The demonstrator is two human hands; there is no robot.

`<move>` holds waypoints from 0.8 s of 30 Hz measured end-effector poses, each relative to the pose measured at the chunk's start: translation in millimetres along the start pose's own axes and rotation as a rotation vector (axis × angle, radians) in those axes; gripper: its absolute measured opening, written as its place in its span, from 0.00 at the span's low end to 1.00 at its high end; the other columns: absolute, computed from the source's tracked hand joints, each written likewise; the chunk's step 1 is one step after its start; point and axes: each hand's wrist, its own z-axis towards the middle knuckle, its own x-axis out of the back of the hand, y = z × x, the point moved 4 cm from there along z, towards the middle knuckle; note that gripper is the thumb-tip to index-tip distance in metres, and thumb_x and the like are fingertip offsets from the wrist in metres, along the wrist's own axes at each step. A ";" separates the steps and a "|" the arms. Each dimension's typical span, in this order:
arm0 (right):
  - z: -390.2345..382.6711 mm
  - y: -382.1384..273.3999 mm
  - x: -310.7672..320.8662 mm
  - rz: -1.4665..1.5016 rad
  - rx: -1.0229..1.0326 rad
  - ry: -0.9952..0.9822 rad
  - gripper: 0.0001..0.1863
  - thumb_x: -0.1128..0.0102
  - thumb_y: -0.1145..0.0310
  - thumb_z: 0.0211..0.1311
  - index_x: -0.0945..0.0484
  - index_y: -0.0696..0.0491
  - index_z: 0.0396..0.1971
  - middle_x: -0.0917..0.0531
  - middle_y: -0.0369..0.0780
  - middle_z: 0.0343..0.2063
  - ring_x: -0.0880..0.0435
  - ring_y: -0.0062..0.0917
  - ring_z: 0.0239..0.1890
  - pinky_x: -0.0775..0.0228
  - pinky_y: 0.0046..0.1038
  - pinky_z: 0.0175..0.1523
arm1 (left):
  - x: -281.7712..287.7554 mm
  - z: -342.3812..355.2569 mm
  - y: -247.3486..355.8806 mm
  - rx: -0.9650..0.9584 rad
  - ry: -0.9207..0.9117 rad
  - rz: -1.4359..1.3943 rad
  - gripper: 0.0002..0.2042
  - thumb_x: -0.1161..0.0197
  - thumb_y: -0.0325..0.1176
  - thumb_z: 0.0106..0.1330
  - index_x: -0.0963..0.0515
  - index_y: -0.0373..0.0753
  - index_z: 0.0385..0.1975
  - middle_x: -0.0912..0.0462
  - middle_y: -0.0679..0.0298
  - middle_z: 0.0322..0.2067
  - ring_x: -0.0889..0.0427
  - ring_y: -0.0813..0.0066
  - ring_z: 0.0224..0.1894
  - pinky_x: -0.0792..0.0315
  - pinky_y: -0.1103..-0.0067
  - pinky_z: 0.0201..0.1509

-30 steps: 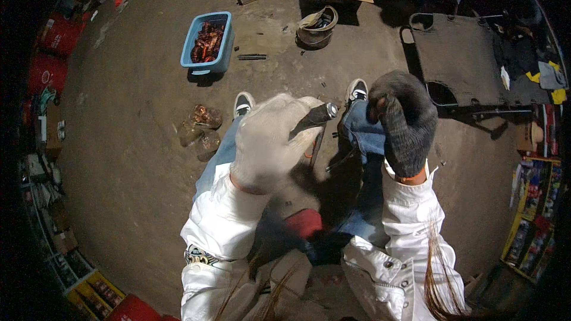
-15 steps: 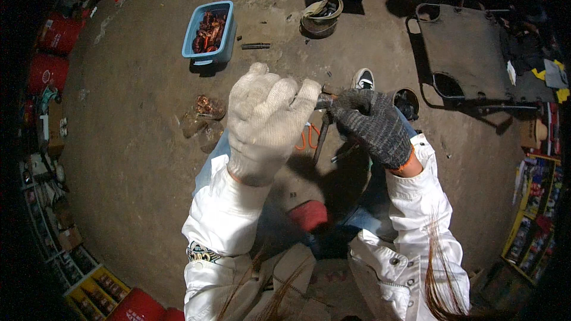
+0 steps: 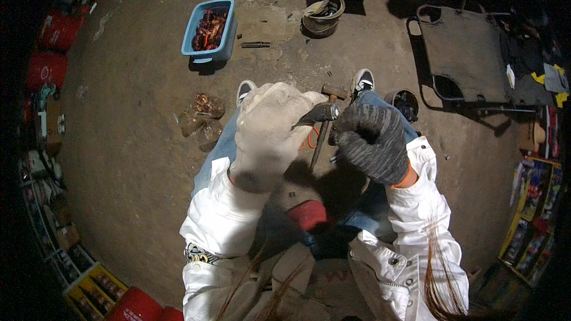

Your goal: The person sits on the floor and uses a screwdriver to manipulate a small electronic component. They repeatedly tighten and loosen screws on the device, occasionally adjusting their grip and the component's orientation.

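Both hands have drawn closer together near the middle of the frame since the earlier pictures, and the dark-gloved one has come down from its raised position. The left hand (image 3: 270,134), in a pale knit glove, is closed around a dark pointed metal piece (image 3: 315,114) whose tip juts out to the right at the centre of the frame. The right hand (image 3: 372,142), in a dark grey glove, is curled shut just beside that tip; what it grips is hidden by the glove, so I cannot tell whether it clamps the same piece. The two gloves sit nearly touching above the person's blue-jeaned knees.

Below them, on the concrete floor (image 3: 131,160) between the two shoes, lies a hammer (image 3: 326,120) with a wooden handle, its head towards the top of the frame. A blue plastic tub (image 3: 229,30) of reddish scrap stands in the upper left. Coppery parts in clear bags (image 3: 202,116) lie left of centre. A round metal bowl (image 3: 324,15) sits at the upper centre, with a dark flat panel (image 3: 464,53) in the upper right.
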 end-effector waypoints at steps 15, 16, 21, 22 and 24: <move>-4.7 29.1 19.8 0.966 -0.143 0.054 0.11 0.41 0.63 0.58 0.21 0.57 0.31 0.22 0.35 0.19 0.27 0.16 0.18 0.39 0.14 0.23 | -7.7 1.2 -1.2 0.188 -0.294 -0.327 0.11 0.36 0.25 0.45 0.19 0.38 0.32 0.20 0.59 0.30 0.21 0.64 0.34 0.29 0.74 0.41; -6.5 31.4 20.3 0.863 -0.177 0.129 0.11 0.39 0.63 0.57 0.21 0.57 0.31 0.22 0.35 0.20 0.27 0.15 0.18 0.38 0.15 0.22 | -6.3 3.5 0.5 0.092 -0.221 -0.203 0.12 0.36 0.25 0.44 0.19 0.39 0.32 0.20 0.58 0.30 0.21 0.63 0.35 0.30 0.73 0.42; -9.4 27.0 25.8 0.682 -0.127 0.109 0.15 0.35 0.61 0.53 0.22 0.59 0.31 0.20 0.37 0.23 0.26 0.19 0.19 0.37 0.19 0.23 | -10.6 -0.1 -1.5 0.030 -0.181 0.168 0.13 0.37 0.25 0.45 0.20 0.40 0.34 0.20 0.60 0.32 0.21 0.62 0.37 0.32 0.71 0.46; -2.6 20.0 26.8 0.754 0.119 -0.083 0.16 0.35 0.60 0.54 0.22 0.59 0.31 0.20 0.37 0.23 0.26 0.21 0.19 0.37 0.21 0.23 | -12.7 -2.1 -6.4 0.082 -0.223 0.207 0.13 0.37 0.26 0.45 0.20 0.40 0.34 0.21 0.60 0.32 0.21 0.61 0.38 0.31 0.71 0.46; -1.4 12.9 33.7 0.765 0.462 -0.192 0.17 0.36 0.58 0.56 0.22 0.59 0.31 0.21 0.39 0.23 0.26 0.26 0.19 0.38 0.24 0.23 | -17.9 -7.1 -17.9 0.219 -0.317 0.294 0.13 0.36 0.26 0.47 0.20 0.41 0.36 0.21 0.60 0.32 0.21 0.61 0.38 0.30 0.71 0.44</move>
